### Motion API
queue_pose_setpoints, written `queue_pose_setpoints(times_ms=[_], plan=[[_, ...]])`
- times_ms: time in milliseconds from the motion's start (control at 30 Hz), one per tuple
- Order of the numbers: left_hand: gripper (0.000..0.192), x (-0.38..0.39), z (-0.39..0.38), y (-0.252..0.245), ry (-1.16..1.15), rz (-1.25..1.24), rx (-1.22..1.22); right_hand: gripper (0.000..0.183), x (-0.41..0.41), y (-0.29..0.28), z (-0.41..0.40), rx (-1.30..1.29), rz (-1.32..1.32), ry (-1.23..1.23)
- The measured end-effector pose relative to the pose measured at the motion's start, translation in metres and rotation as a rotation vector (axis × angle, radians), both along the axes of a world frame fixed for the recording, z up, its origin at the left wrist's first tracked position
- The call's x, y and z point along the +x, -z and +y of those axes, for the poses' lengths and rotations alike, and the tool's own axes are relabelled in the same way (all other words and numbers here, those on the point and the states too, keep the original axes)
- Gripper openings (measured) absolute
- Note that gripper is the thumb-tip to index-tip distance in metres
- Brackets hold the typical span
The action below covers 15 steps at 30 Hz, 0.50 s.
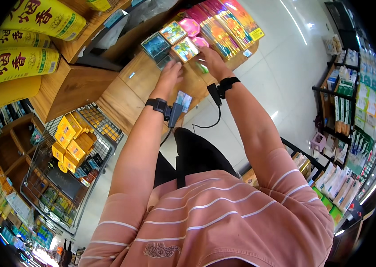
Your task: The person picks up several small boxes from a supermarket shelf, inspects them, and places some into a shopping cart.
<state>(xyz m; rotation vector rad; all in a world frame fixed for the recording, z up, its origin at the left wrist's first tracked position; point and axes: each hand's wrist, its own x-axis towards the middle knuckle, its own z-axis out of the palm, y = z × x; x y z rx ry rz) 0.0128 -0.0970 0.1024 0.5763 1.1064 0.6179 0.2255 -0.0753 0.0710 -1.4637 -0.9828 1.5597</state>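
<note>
My left hand (168, 76) is over the wooden shelf board (121, 86), its slightly blurred fingers beside the near side of a small box with a colourful picture on its lid (185, 49). At that box's right corner are the fingertips of my right hand (214, 63); whether they grip it cannot be told. A second picture box (173, 32) and a dark teal box (155, 45) stand close behind and to the left. Pink octagonal packs (189, 26) lie beyond. Something green (204, 68) shows under my right hand.
Shiny packets (223, 31) cover the board's far end. At left, yellow packages (21, 63) fill a higher shelf. Below it stands a wire shopping cart (108, 147) holding yellow cartons (69, 143). Stocked racks (344, 100) line the right, across the tiled floor (258, 80).
</note>
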Motion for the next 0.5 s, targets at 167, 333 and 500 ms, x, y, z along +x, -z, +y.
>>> queue_pose_setpoints(times_ms=[167,333,500], plan=[[0.061,0.005,0.0,-0.002,-0.035,0.015,0.012,0.028,-0.006,-0.007,-0.002,-0.094,0.051,0.066],[0.049,0.002,-0.01,-0.014,-0.078,-0.012,0.044,0.037,-0.014,-0.024,-0.016,0.003,-0.007,-0.031],[0.044,-0.006,-0.031,-0.048,-0.095,-0.06,0.106,0.033,-0.027,-0.077,-0.039,-0.138,0.19,0.17]])
